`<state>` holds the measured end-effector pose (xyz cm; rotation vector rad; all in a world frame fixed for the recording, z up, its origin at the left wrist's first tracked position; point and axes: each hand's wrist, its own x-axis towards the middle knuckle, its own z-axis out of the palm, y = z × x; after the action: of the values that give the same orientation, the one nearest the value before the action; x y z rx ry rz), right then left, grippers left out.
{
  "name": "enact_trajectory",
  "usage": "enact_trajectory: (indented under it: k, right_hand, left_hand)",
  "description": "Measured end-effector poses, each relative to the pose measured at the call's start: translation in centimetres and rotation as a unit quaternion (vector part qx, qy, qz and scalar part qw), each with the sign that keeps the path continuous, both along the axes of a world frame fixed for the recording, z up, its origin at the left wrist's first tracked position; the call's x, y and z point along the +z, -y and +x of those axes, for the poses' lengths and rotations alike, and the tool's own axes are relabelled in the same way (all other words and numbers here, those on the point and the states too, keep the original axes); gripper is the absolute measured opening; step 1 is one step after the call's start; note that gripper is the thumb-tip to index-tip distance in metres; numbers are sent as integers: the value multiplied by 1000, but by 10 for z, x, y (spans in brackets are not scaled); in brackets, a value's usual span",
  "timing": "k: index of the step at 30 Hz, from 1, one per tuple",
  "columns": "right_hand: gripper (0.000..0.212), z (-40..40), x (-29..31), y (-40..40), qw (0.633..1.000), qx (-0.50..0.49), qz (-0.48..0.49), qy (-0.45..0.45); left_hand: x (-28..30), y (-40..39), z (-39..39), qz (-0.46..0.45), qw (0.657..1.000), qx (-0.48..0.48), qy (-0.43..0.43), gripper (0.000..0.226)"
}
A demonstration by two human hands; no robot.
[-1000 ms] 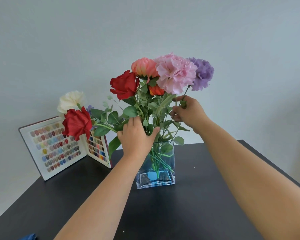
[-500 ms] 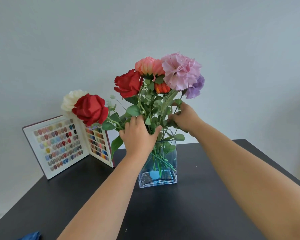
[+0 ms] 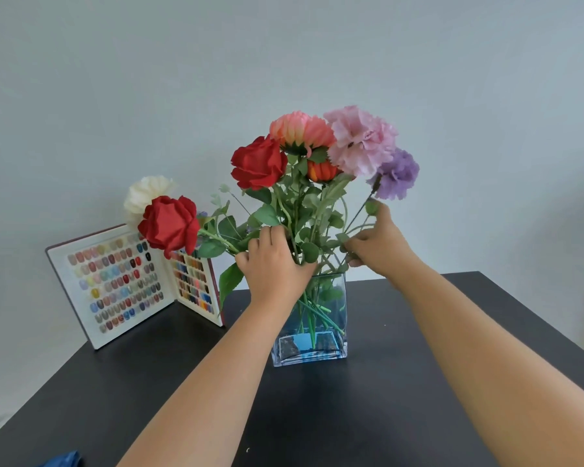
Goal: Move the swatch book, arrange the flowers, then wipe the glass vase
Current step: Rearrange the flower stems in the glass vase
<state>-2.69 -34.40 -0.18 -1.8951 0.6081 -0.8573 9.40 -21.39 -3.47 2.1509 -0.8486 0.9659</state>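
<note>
Both hands [image 3: 321, 257] grip flower stems [image 3: 312, 308] — at vase [image 3: 341, 345] rim.

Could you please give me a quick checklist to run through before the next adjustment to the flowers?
1. Glass vase upright on the table: ok.
2. Left hand grips the stems at the vase mouth: ok.
3. Right hand holds the purple flower stem: ok.
4. Swatch book stands apart from the vase: ok.
5. Low red rose leans far out sideways: not ok.
6. Blue cloth ready for wiping: cannot tell, barely in view.
</note>
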Motion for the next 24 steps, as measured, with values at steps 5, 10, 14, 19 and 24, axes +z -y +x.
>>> enact_trajectory:
  k: [5,10,14,19,24]
  right_hand:
    - [67,-15,-29,-7,975,-79,78,191]
    - [51,-9,-47,-13,962,-21,182,202]
    - [34,9,-34,-12,999,5,9,37]
    - [51,32,-9,-13,998,-14,-24,-51]
    - [58,41,2,-12,991,43,127,-15]
  left_hand:
    - [0,0,5,-12,1000,8,-14,55]
    - [-1,-1,4,-4,1000,8,-10,51]
    - [-1,-1,3,-7,1000,14,-18,49]
    - [-1,-3,3,-13,1000,9,-17,47]
    - [-1,-5,5,-9,1000,5,-14,48]
